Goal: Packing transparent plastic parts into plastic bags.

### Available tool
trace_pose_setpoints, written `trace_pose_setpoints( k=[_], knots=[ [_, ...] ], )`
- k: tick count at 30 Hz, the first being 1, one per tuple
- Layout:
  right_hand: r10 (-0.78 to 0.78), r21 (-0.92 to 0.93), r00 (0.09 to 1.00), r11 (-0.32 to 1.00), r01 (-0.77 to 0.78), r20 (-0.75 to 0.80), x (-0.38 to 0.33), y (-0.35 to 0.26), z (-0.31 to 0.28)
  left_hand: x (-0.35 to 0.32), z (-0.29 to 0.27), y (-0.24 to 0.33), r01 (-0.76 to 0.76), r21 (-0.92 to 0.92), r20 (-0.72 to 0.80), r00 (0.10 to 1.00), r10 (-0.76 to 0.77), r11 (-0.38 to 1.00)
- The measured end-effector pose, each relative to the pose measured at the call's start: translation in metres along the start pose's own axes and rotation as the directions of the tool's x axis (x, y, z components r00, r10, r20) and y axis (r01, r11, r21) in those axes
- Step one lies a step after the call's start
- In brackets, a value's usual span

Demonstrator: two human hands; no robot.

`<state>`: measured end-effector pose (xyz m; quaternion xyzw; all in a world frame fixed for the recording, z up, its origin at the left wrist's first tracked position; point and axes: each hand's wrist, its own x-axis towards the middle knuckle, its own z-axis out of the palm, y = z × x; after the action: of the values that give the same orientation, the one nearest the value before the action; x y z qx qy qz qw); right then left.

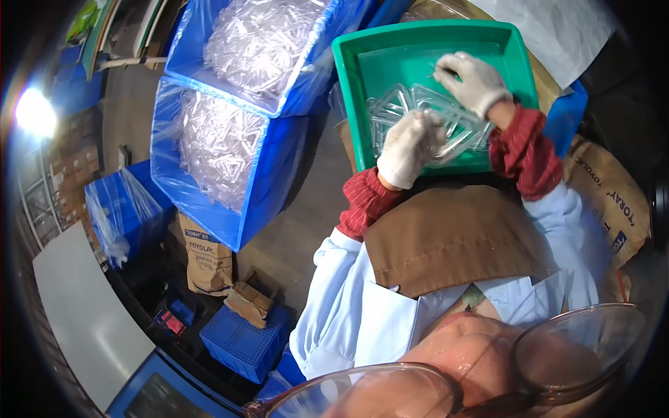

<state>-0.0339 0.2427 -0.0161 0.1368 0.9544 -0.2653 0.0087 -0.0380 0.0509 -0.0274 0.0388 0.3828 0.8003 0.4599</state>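
Observation:
Both my hands wear white gloves and are over a green tray (346,83) that holds several long clear plastic pieces (456,143). My left hand (406,148) is closed at the tray's near side, with its fingertips against the clear pieces. Whether it grips one of them is hard to see. Farther right and higher, my right hand (477,87) bends its thumb and fingers together in a pinch. Anything between those fingertips is too small or clear to make out. Dark red sleeve cuffs cover both wrists.
Left of the tray stand two blue bins, a far one (182,43) and a near one (164,150), lined with film and heaped with clear plastic parts. Brown paper sacks (599,188) lie at the right. A blue crate (244,341) with cardboard on it stands lower left.

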Motion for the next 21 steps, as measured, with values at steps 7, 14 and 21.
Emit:
trace_pose_setpoints(
  k=[7,14,21],
  knots=[
    [0.088,-0.203,0.947,0.979,-0.025,0.309,0.037,0.019,0.047,-0.002,-0.009,-0.005,-0.059,0.107,-0.064,0.996,0.066,0.993],
    [0.233,0.067,0.966,0.968,-0.241,0.111,0.021,0.048,0.005,0.004,-0.050,0.063,-0.334,0.849,0.079,0.846,0.527,0.409],
    [0.178,-0.060,0.939,0.984,-0.168,0.295,0.015,0.009,0.001,0.107,-0.107,0.179,-0.480,0.207,-0.493,0.702,0.515,0.853]
  ],
)
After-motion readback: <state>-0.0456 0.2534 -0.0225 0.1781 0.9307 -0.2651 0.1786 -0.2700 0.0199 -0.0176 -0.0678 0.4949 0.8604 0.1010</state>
